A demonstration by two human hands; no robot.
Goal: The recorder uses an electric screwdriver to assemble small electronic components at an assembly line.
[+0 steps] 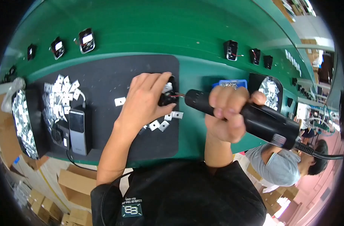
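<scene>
My left hand (pixel 143 96) is closed around a small black plastic housing (pixel 167 99) on the dark mat, its fingers on the far side and thumb on the near side. A white piece shows inside the housing, though my fingers hide much of it. In my right hand (pixel 229 113) is a black corded electric screwdriver (pixel 271 122), held nearly level with its bit pointing left at the housing. Whether the bit touches a screw cannot be made out. Several small white square plates (pixel 154 125) lie beside my left hand, and another plate (pixel 120 101) lies left of it.
Behind my right hand sits a blue tray (pixel 244 83) of small metal parts. Black bins (pixel 35 124) of white plates stand at both sides. A grey device with a screen (pixel 77 128) is on the mat (pixel 104 75). Black housings (pixel 87 40) line the green bench; a person (pixel 279 165) is at right.
</scene>
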